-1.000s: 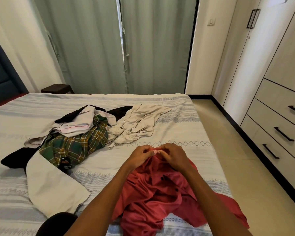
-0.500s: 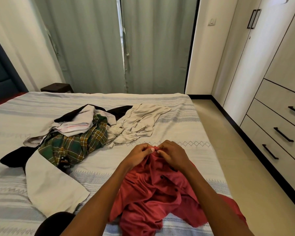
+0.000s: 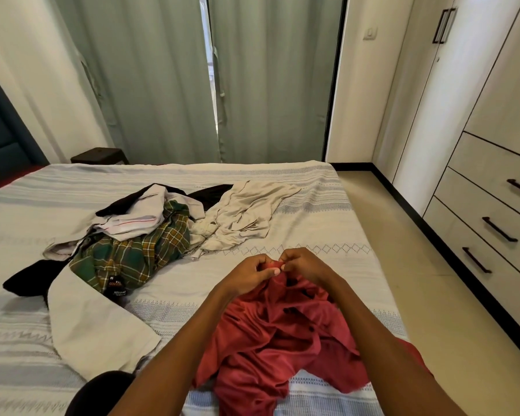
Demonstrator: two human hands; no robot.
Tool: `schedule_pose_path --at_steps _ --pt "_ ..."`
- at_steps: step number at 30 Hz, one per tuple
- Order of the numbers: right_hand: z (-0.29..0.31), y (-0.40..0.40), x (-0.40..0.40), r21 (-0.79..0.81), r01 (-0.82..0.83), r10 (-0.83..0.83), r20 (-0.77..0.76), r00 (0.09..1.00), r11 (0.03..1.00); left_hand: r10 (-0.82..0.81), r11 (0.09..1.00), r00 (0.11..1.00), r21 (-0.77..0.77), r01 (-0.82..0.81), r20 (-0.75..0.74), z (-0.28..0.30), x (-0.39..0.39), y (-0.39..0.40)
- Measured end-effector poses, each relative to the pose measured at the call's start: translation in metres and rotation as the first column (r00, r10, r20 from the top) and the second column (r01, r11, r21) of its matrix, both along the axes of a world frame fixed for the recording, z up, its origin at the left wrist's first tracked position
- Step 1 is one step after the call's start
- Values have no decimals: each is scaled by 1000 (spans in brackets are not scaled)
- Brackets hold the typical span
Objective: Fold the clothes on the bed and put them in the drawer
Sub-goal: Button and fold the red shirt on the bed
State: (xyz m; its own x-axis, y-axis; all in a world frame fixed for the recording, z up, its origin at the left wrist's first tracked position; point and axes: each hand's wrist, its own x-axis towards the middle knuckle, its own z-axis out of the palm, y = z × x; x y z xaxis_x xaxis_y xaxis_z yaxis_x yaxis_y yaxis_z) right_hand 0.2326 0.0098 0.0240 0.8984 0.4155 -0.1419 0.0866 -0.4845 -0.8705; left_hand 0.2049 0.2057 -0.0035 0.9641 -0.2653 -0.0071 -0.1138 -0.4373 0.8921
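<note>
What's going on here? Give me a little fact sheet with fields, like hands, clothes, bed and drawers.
hands: left hand and right hand both pinch the top edge of the red shirt
red shirt: crumpled, unfolded, on the bed
other clothes: green plaid shirt, beige garment, unfolded
drawers: three drawers at right, all closed

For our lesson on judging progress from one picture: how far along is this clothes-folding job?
Done: nothing visibly; no folded garment shows, and the drawers are shut. In hand: both the left hand and right hand pinch the top edge of the red shirt, which is crumpled on the bed. Left: that shirt, the plaid shirt, the beige garment and the rest of the pile.
</note>
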Motion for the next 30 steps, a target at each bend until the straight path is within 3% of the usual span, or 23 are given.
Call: schedule_pose_path --at_steps 4,8,11,13,15,18,20,26,28,30 --pt "-8 -2 2 2 43 -43 -35 998 999 31 973 973 215 -81 227 -2 1 1" --pt "-17 -11 2 197 81 -72 -54 996 977 106 949 964 265 -172 245 -12 2 15" --pt "-29 -19 10 259 309 -316 -13 949 915 363 909 919 158 -385 152 -23 4 28" --pt "-41 -28 18 31 369 -370 47 928 929 445 882 892 209 -423 -73 -32 2 34" --pt "-58 -32 24 -263 197 -193 41 980 944 393 897 890 312 -315 -233 -42 0 37" --pt "-83 -26 27 -450 -92 121 35 992 888 225 797 950 602 -51 -217 -53 -2 37" --pt "-94 -18 30 -559 -133 210 76 975 819 172 730 968 684 0 -183 -58 0 33" --pt "-101 -16 18 -644 -314 322 -110 940 698 -11 662 974 729 176 -226 -79 -5 42" --pt "-105 -17 17 -670 -245 354 28 935 701 8 678 977 720 152 -214 -82 -8 41" --pt "-101 -15 15 -599 -128 318 222 922 790 31 731 987 677 85 -158 -88 -9 39"
